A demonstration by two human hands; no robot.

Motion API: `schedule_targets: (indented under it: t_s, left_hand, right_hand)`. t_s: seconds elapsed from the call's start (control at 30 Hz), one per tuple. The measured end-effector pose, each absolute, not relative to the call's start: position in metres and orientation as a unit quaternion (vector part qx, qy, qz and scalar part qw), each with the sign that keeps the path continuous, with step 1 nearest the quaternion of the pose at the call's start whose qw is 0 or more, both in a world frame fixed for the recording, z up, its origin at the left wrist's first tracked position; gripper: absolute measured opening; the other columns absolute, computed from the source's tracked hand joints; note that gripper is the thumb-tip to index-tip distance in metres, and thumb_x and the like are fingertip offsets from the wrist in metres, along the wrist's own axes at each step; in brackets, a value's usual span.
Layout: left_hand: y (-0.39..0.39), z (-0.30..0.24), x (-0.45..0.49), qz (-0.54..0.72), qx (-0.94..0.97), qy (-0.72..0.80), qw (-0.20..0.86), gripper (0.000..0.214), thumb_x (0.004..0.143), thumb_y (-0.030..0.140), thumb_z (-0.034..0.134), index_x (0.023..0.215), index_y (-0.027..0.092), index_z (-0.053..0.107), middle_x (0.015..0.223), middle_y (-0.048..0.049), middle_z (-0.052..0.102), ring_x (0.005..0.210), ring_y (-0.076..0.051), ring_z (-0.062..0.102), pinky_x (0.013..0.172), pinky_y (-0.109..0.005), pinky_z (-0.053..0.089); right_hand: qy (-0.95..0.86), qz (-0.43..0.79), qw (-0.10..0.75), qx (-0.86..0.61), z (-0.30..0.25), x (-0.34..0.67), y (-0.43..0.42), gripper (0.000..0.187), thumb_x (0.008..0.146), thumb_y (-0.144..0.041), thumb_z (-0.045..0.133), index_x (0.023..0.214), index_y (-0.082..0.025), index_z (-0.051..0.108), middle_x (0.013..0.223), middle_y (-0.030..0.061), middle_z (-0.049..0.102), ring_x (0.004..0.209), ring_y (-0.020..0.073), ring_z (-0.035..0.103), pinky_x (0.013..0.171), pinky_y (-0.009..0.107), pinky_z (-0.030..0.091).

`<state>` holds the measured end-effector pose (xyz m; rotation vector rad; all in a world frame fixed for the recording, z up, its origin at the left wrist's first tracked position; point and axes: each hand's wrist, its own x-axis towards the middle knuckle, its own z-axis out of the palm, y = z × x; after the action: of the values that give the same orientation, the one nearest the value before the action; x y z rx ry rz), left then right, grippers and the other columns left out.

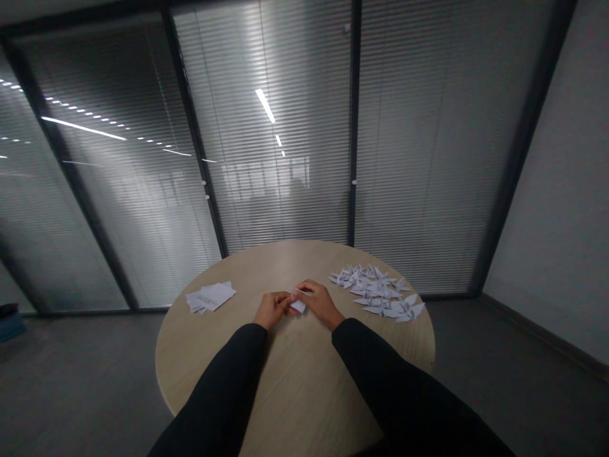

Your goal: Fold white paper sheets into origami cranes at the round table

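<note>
Here we are at a round, pale wood table (295,260), and both hands are working close together near its far edge. The left hand (272,310) is curled in, fingers closed toward a small folded piece of white paper (298,306), while the right hand (318,302) pinches it from the other side, so the paper sits just between them and mostly out of sight. At this size, I can't tell exactly which fingers are on which fold. With a piece this small, the fingertips are the right tools: keeping the edges lined up and pressing evenly makes for a crisp crease, and the wrists are well placed, low and steady. To the left, well clear of the hands, lies a loose stack of white paper sheets (210,296), slightly fanned. To the right, just beside the right hand, a big cluster of white origami cranes (378,293) is spread across the tabletop, wings overlapping. Black sleeves (404,381) run in from the bottom of the view, and slatted window blinds (266,127) fill the background.
</note>
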<state>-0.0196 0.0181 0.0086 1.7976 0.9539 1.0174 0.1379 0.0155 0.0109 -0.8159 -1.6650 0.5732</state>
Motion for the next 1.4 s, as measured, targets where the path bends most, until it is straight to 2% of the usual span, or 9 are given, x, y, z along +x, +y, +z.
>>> schedule_targets:
  t_s: [0.23,0.5,0.73,0.9,1.07,1.23,1.4]
  left_hand:
    - [0.009,0.014,-0.013,0.383,0.723,0.387,0.425,0.046,0.071,0.058,0.054,0.067,0.012,0.058,0.052,-0.002,0.059,0.043,-0.013,0.055,0.046,-0.023,0.042]
    - [0.013,0.012,-0.017,0.377,0.742,0.373,0.41,0.044,0.075,0.057,0.05,0.068,0.013,0.055,0.051,-0.0016,0.057,0.042,-0.012,0.052,0.046,-0.023,0.038]
    - [0.013,0.012,-0.02,0.391,0.787,0.383,0.286,0.041,0.084,0.05,0.038,0.067,0.017,0.054,0.055,0.0007,0.055,0.053,-0.012,0.05,0.059,-0.024,0.037]
    - [0.014,0.014,-0.02,0.421,0.783,0.402,0.22,0.038,0.084,0.047,0.039,0.065,0.017,0.053,0.059,0.0013,0.05,0.058,-0.012,0.045,0.058,-0.023,0.032]
    - [0.017,0.014,-0.022,0.425,0.771,0.424,0.211,0.041,0.082,0.048,0.04,0.057,0.017,0.049,0.052,0.0032,0.042,0.053,-0.011,0.04,0.054,-0.023,0.029]
    - [0.015,0.017,-0.024,0.426,0.763,0.451,0.179,0.041,0.081,0.046,0.041,0.052,0.017,0.043,0.047,0.0042,0.038,0.05,-0.01,0.038,0.053,-0.023,0.026]
    - [0.017,0.018,-0.028,0.458,0.727,0.477,0.185,0.041,0.079,0.047,0.042,0.051,0.018,0.041,0.046,0.0042,0.038,0.049,-0.011,0.037,0.052,-0.024,0.026]
  right_hand:
    - [-0.723,0.168,0.571,-0.35,0.014,0.139,0.012,0.017,0.076,-0.019,0.055,0.062,-0.017,0.064,0.069,0.0028,0.06,0.068,0.0142,0.056,0.067,0.025,0.041]
    - [-0.694,0.231,0.561,-0.388,0.01,0.135,0.017,0.016,0.076,-0.024,0.054,0.067,-0.016,0.064,0.071,0.0027,0.061,0.068,0.0144,0.056,0.063,0.024,0.041]
    - [-0.706,0.207,0.557,-0.386,0.011,0.138,0.017,0.019,0.079,-0.03,0.049,0.068,-0.017,0.058,0.07,0.0011,0.058,0.069,0.014,0.053,0.063,0.023,0.04]
    - [-0.707,0.203,0.557,-0.386,0.013,0.141,0.015,0.02,0.08,-0.03,0.047,0.068,-0.018,0.057,0.068,0.0002,0.057,0.067,0.0135,0.052,0.062,0.022,0.039]
    - [-0.702,0.191,0.554,-0.405,0.008,0.141,0.021,0.021,0.079,-0.03,0.048,0.067,-0.017,0.059,0.066,0.0008,0.057,0.065,0.013,0.051,0.06,0.023,0.037]
    - [-0.689,0.25,0.546,-0.407,0.005,0.141,0.026,0.024,0.076,-0.034,0.052,0.063,-0.015,0.06,0.059,-0.001,0.054,0.058,0.0118,0.047,0.057,0.023,0.035]
    - [-0.674,0.354,0.536,-0.364,0.003,0.142,0.027,0.026,0.072,-0.038,0.057,0.067,-0.014,0.063,0.062,-0.0008,0.058,0.06,0.0123,0.051,0.06,0.023,0.038]
